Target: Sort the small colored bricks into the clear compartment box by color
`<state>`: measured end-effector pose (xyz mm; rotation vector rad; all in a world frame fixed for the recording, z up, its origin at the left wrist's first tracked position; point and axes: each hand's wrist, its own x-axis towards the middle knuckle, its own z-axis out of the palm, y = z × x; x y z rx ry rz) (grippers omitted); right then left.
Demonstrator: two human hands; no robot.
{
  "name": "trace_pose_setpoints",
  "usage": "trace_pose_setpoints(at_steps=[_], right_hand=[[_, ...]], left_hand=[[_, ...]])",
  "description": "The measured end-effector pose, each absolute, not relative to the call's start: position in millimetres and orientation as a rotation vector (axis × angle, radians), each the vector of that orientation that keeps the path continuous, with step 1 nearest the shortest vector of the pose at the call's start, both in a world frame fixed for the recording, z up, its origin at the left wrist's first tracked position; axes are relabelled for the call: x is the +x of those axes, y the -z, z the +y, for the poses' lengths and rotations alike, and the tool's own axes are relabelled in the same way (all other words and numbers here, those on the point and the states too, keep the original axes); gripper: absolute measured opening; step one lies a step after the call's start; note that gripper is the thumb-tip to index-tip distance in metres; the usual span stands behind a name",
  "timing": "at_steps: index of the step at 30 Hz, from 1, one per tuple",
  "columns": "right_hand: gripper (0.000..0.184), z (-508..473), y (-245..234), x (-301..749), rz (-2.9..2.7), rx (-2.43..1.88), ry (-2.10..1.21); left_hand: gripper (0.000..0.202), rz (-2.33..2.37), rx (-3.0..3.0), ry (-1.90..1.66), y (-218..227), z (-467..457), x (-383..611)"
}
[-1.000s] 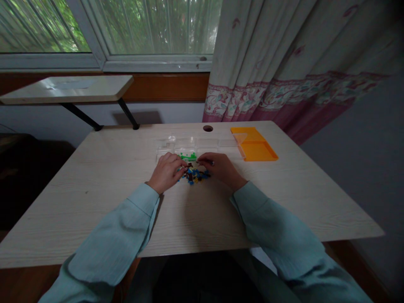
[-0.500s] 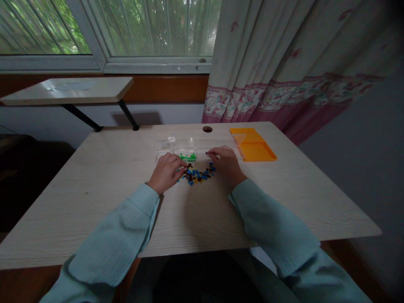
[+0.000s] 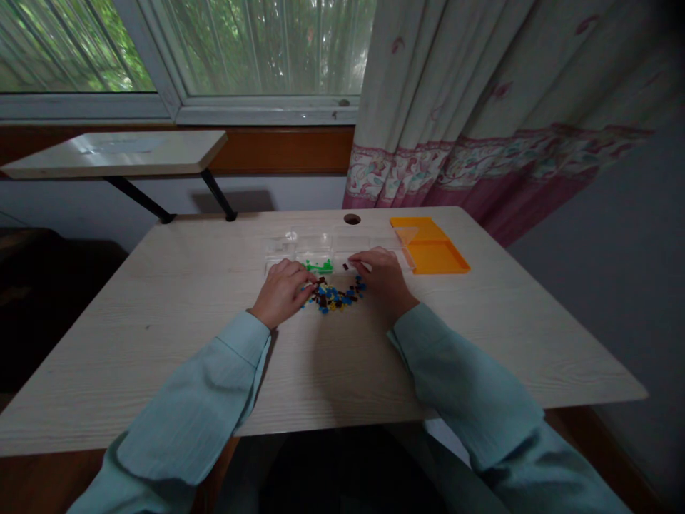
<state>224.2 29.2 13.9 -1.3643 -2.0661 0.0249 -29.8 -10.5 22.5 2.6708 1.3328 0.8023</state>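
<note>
Left hand (image 3: pixel 279 291): grip curled, fingertips tucked down at the left edge of the pile of small coloured pieces (image 3: pixel 335 295). They touch the pile, but I cannot tell whether anything is pinched under them. Right hand (image 3: pixel 382 277): palm down at the pile's right edge, fingers extended forward and close together, tips at the near wall of the clear compartment box (image 3: pixel 283 248). A single dark piece (image 3: pixel 345 266) lies just beside those tips. It looks apart from them, and at this resolution I cannot tell whether the grip holds anything. The pile (blue, yellow and brown pieces, too small to identify) sits on the tabletop (image 3: pixel 187 300) between the two hands, probably so either hand reaches it without moving the forearm. The box stands just behind the pile. One compartment holds only green pieces (image 3: pixel 320 266), and the neighbouring ones look bare or nearly so. An orange lid (image 3: pixel 433 250) lies flat to the right of the box, touching or nearly touching its end, out of the hands' way. Further back is the cable hole (image 3: pixel 352 218), then a side table (image 3: pixel 118 150) under the window (image 3: pixel 267 43), with the curtain (image 3: pixel 481 143) at right.
</note>
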Motion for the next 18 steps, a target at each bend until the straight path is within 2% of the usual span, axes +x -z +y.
trace_pose_setpoints(at_steps=[18], right_hand=[[0.02, 8.4, -23.1, 198.0, -2.437, -0.99, -0.171]], left_hand=[[0.02, 1.327, 2.68, -0.766, -19.8, -9.4, -28.7]])
